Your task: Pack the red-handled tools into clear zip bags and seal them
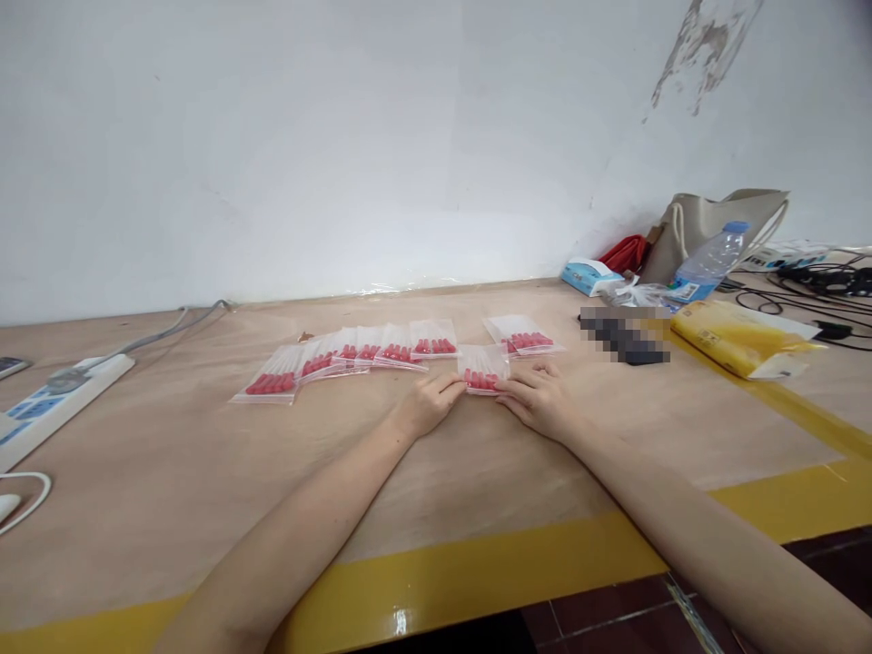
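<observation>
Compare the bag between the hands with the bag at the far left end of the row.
The bag between the hands is touched by the left hand and right hand; the far-left bag lies untouched. The first sits squarely; the far-left one slants. Both are clear, holding red-tipped pieces.

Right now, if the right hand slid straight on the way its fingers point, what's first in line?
The right hand points left, toward the small clear bag of red-tipped pieces that its fingertips already touch. Past that bag it would likely meet the left hand at the bag's other edge, though depth is hard to judge.
</observation>
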{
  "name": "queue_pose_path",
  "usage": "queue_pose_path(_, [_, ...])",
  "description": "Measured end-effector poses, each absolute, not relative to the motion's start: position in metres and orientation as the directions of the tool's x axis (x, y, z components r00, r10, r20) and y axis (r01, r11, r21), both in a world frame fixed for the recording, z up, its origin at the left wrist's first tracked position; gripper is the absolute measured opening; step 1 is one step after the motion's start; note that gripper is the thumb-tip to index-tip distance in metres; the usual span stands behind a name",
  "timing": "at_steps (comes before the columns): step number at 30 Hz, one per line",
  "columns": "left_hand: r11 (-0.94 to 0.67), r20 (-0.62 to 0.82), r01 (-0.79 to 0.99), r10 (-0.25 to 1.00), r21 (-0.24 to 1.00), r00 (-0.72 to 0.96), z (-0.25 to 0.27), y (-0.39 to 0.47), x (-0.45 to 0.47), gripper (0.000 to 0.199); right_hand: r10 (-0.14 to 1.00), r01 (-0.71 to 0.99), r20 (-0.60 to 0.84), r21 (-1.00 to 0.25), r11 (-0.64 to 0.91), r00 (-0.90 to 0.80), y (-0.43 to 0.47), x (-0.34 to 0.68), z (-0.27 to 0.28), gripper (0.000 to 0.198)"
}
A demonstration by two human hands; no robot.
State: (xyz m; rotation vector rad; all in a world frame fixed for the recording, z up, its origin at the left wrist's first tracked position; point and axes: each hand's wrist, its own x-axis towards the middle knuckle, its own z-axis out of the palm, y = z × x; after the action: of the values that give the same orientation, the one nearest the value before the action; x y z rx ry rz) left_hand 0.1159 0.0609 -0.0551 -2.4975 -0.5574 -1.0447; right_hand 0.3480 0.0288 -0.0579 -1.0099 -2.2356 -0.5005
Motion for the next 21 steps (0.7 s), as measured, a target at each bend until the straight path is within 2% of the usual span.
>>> queue_pose_path(3, [-0.826,0.712,0.492,0.169,-0.274,0.681,-0.052,0.062,0.112,0.020,0.520,0.766,0.643,0.168,0.621,-0.563,0.027,0.355,-0.055,0.017])
queue_pose_path(9, [-0.807,0.716,0.501,0.146,-0.313,0.682,-0.050,0.065,0.111,0.020,0.485,0.770,0.647,0.266,0.580,-0.588,0.023,0.356,-0.050,0.024])
queue_pose_path(15, [-0.808,0.701,0.466,0.095,-0.361,0.707,-0.050,0.069,0.112,0.017,0.494,0.771,0.640,0.259,0.582,-0.588,0.022,0.355,-0.047,0.023])
queue_pose_path(21, [-0.812,0.728,0.476,0.096,-0.337,0.679,-0.049,0.068,0.113,0.018,0.507,0.795,0.689,0.170,0.582,-0.518,0.020,0.351,-0.047,0.017])
